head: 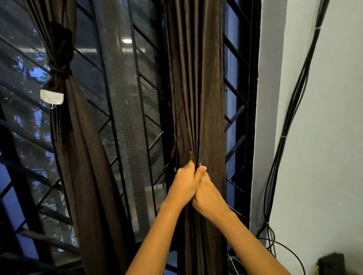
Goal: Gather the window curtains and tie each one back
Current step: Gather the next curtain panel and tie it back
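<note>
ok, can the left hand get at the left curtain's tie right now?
Probably not yet: the left hand and right hand both grip the right curtain. No obstacle shows between it and the tie.

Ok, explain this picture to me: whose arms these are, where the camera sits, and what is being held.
No machine here: a person wears one camera on the head, looking down at their own bare arms. The left hand and right hand touch side by side, both gripping the gathered folds of the dark right curtain, not yet tied. The left curtain is already bunched with a tie. Behind is a barred window; black cables run down the white wall.
</note>
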{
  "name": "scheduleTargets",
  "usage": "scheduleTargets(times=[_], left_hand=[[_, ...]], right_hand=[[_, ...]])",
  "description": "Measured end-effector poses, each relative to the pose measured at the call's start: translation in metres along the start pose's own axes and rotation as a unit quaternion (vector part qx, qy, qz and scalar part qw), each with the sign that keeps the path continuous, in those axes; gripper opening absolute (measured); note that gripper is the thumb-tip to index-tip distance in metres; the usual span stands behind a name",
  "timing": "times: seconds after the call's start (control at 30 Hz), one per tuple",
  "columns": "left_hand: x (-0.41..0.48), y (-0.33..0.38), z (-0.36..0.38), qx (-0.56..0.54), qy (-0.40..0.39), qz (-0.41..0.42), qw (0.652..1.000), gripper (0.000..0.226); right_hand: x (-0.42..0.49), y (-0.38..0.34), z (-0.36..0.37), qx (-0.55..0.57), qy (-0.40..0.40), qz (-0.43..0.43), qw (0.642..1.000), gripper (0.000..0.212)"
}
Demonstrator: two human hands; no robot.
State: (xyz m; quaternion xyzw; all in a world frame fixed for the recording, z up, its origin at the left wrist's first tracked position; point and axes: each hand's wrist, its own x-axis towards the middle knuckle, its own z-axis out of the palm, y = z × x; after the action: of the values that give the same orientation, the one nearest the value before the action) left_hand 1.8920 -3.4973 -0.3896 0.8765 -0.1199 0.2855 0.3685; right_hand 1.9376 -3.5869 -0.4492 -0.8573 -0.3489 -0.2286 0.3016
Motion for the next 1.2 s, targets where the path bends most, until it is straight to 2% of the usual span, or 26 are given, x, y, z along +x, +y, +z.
scheduleTargets(times=[0.1, 0.17, 0.2, 0.27, 0.33, 0.4, 0.47, 0.57, 0.77, 0.83, 0.93, 0.97, 1.0, 1.1, 1.13, 1.2], left_hand=[[0.003, 0.000, 0.000, 0.040, 0.032, -0.006, 0.999, 0.027], [0.003, 0.001, -0.001, 0.037, 0.041, -0.036, 0.998, 0.029], [0.002, 0.003, -0.002, 0.034, 0.039, -0.053, 0.997, 0.031], [0.000, 0.003, -0.003, 0.035, 0.039, -0.062, 0.997, 0.032], [-0.001, 0.001, -0.001, 0.036, 0.043, -0.050, 0.997, 0.029], [-0.003, 0.000, 0.002, 0.009, 0.042, -0.067, 0.997, 0.027], [-0.006, 0.001, 0.006, -0.023, 0.032, -0.091, 0.995, 0.025], [-0.009, 0.006, 0.010, -0.025, 0.028, -0.084, 0.996, 0.030], [-0.008, -0.002, 0.010, -0.066, 0.026, -0.076, 0.995, 0.028], [-0.007, -0.005, 0.006, -0.065, 0.008, -0.045, 0.997, 0.026], [-0.009, -0.009, -0.003, -0.043, -0.022, 0.026, 0.999, 0.042], [-0.011, -0.009, -0.006, -0.036, -0.004, 0.035, 0.999, 0.044], [-0.011, -0.010, -0.009, -0.039, 0.050, 0.037, 0.997, 0.041], [-0.003, -0.014, -0.020, -0.060, 0.273, 0.005, 0.960, 0.023], [0.003, -0.015, -0.024, -0.059, 0.303, -0.017, 0.951, 0.027], [0.016, -0.018, -0.030, -0.061, 0.276, -0.067, 0.957, 0.045]], right_hand=[[-0.010, -0.004, -0.005, 0.048, -0.033, -0.040, 0.998, 0.061], [-0.020, -0.005, -0.013, 0.126, -0.041, -0.036, 0.991, 0.056], [-0.024, -0.006, -0.018, 0.180, 0.000, -0.017, 0.984, 0.047], [-0.028, -0.013, -0.030, 0.284, 0.143, 0.040, 0.947, 0.026], [-0.021, -0.023, -0.042, 0.323, 0.245, 0.093, 0.909, 0.012], [-0.007, -0.037, -0.052, 0.333, 0.256, 0.128, 0.898, 0.027], [0.006, -0.044, -0.057, 0.296, 0.251, 0.138, 0.911, 0.039], [0.016, -0.048, -0.056, 0.233, 0.248, 0.151, 0.928, 0.042], [0.022, -0.049, -0.054, 0.161, 0.257, 0.163, 0.939, 0.024], [0.023, -0.050, -0.053, 0.142, 0.259, 0.161, 0.942, 0.019], [0.024, -0.045, -0.054, 0.113, 0.268, 0.165, 0.942, 0.019], [0.023, -0.042, -0.054, 0.099, 0.273, 0.166, 0.942, 0.019], [0.023, -0.038, -0.055, 0.082, 0.281, 0.161, 0.943, 0.018], [0.024, -0.031, -0.056, 0.026, 0.310, 0.137, 0.940, 0.014], [0.025, -0.030, -0.055, 0.007, 0.312, 0.132, 0.941, 0.013], [0.027, -0.029, -0.054, -0.027, 0.308, 0.124, 0.943, 0.012]])
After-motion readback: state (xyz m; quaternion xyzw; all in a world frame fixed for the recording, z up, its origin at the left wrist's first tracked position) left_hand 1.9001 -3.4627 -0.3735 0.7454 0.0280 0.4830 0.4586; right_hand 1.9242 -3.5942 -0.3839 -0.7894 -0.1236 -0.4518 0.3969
